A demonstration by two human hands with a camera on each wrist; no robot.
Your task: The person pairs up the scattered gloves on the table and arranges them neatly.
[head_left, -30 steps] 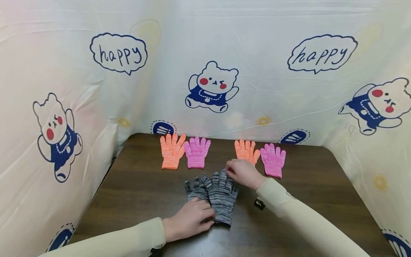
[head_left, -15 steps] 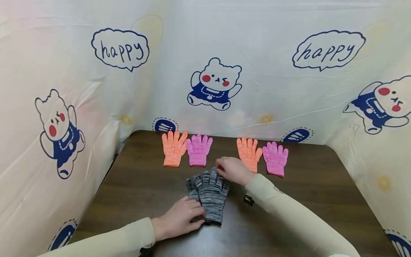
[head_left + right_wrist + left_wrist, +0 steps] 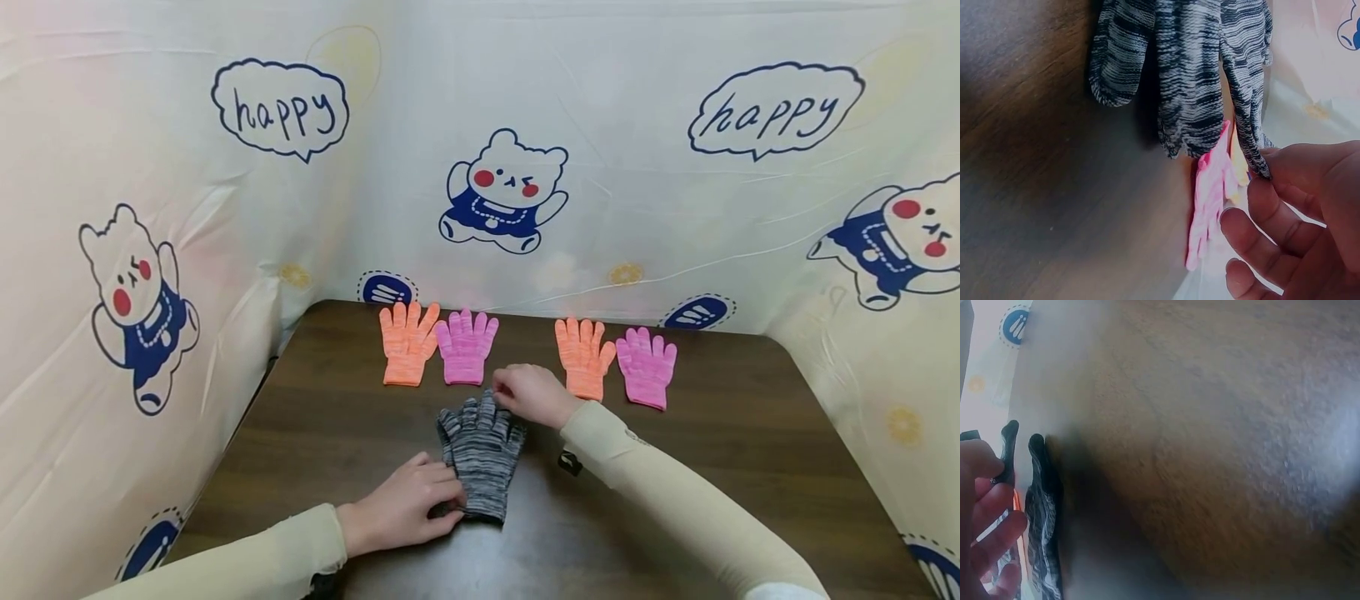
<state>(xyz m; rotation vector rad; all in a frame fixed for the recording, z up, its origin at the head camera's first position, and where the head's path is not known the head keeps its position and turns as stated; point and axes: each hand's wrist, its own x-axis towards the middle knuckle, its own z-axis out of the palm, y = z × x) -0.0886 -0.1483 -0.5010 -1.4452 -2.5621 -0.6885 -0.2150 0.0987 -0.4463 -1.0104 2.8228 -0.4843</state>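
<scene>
Pinching gray gloves (image 3: 483,462): left hand (image 3: 405,504) at cuff, right hand (image 3: 536,395) at fingertip; 4 bright gloves (image 3: 467,348) lie beyond.

The word "happy" is readable two times on the pale cloth (image 3: 637,200) behind the worktop (image 3: 315,433): once inside the left speech bubble (image 3: 281,110) and once inside the right speech bubble (image 3: 776,111), both in dark blue handwritten-style letters. The blue round badges (image 3: 387,288) carry white strokes, which I cannot read as letters

Left fingers (image 3: 1005,534) and right fingers (image 3: 1272,205) pinch (both arms (image 3: 675,492) angled inward)
</scene>
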